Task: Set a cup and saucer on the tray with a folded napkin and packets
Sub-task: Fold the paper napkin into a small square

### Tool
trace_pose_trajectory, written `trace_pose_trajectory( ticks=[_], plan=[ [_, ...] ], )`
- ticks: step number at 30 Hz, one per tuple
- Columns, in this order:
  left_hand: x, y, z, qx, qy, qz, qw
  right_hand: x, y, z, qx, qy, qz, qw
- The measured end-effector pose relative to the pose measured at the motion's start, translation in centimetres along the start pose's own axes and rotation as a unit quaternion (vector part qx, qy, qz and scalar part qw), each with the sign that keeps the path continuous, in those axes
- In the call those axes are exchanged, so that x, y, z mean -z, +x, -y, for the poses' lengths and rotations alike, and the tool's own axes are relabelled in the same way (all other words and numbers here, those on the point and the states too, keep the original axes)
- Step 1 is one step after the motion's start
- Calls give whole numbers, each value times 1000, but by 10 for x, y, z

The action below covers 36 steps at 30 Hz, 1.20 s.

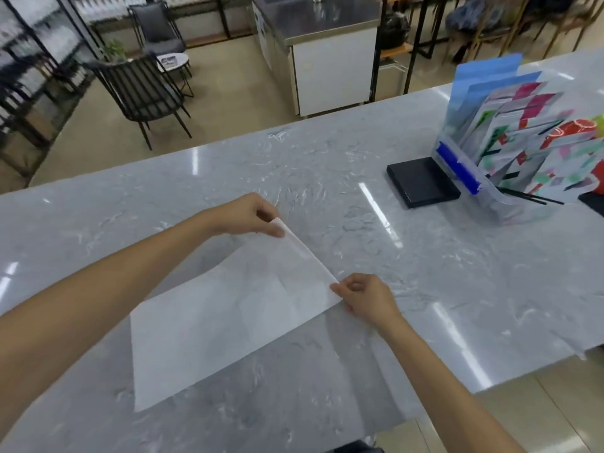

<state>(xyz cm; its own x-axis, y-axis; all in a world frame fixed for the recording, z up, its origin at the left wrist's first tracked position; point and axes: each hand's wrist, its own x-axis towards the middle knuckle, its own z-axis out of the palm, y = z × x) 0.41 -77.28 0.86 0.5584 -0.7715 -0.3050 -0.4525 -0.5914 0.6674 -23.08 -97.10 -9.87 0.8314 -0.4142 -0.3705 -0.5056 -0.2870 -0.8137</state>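
Napkin [228,322] folding occupies both hands at a grey marble counter [327,178], with the white sheet lying flat along its near side and one long edge raised off the stone. Nearest the camera, the right hand [366,297] pinches the lower end of that raised edge between thumb and fingertips, the remaining fingers curled. Farther along the same edge, the left hand [250,215] grips the upper corner in a matching pinch, so the border stands lifted between the two hands while the rest of the sheet rests on the counter.

Beyond the hands, toward the right of the counter, a flat black square object [421,181] sits just beside a clear plastic stand [510,204] crowded with colourful printed sheets; whether any of these are the packets cannot be told. Behind the counter, black slatted chairs [143,93] and a steel-topped cabinet [323,37] fill the room.

Judged from this view, the job is at an early stage: the napkin appears unfolded or only partly folded, and no cup, saucer or tray is visible. Finishing the fold, then assembling cup, saucer, napkin and packets on the tray, all seems left to do.
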Motion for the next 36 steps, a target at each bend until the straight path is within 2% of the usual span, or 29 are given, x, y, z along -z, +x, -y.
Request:
trace_pose_trajectory(
  ticks=[3, 7, 11, 18, 22, 25, 30, 33, 36],
  plan=[
    [18, -31, -3, 2, -4, -32, 999, 7, -2, 22, 62, 9, 16, 998],
    [48, -72, -3, -10, -12, -91, 996, 17, 1, 74, 173, -85, 5, 981],
    [88, -108, 5, -3, 24, -181, 983, 25, 12, 148, 267, -171, 5, 948],
    [165, -159, 2, 20, 45, -352, 935, 23, 33, 296, 409, -338, -5, 848],
    [212, -186, -13, 25, 79, -436, 896, 22, 29, 378, 457, -350, -60, 816],
    [236, -204, -27, 16, 92, -487, 868, 23, 19, 423, 479, -318, -92, 813],
    [234, -239, -28, -6, 78, -523, 849, 28, -4, 432, 510, -241, -90, 821],
    [202, -256, -21, -11, 79, -511, 856, 23, -20, 400, 527, -229, -87, 813],
    [153, -271, -11, -20, 59, -482, 874, 12, -29, 347, 516, -227, -58, 824]
  ],
)
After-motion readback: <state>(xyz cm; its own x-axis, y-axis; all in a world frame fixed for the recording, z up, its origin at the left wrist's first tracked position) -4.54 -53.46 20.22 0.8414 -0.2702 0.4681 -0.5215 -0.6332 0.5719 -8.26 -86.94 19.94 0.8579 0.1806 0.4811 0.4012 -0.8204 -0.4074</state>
